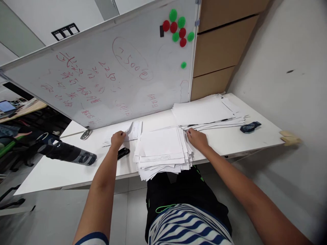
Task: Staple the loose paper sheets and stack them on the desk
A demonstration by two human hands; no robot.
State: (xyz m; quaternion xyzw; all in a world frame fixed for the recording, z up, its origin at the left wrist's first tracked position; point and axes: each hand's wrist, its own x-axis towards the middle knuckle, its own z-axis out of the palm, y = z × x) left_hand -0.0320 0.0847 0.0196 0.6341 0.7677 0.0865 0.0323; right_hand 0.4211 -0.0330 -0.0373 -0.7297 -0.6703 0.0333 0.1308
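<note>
My left hand (118, 139) is closed, its fingers pinching the edge of a sheet of paper (129, 130) that curls up from a small pile on the left of the white table (150, 119). Just below that hand lies a black stapler (123, 153). In front of me a thick, uneven stack of papers (163, 144) reaches over the table's near edge. My right hand (198, 139) is at this stack's right side with its fingers curled together. Whatever is between those fingertips is too small to make out. Behind it spreads another stack of papers (204, 110).
A whiteboard (102, 75) with red writing and round magnets stands along the table's back, beside cardboard boxes (217, 47). At the left are a dark bottle (71, 153) and a computer mouse (86, 134). A dark blue object (250, 127) lies at the right.
</note>
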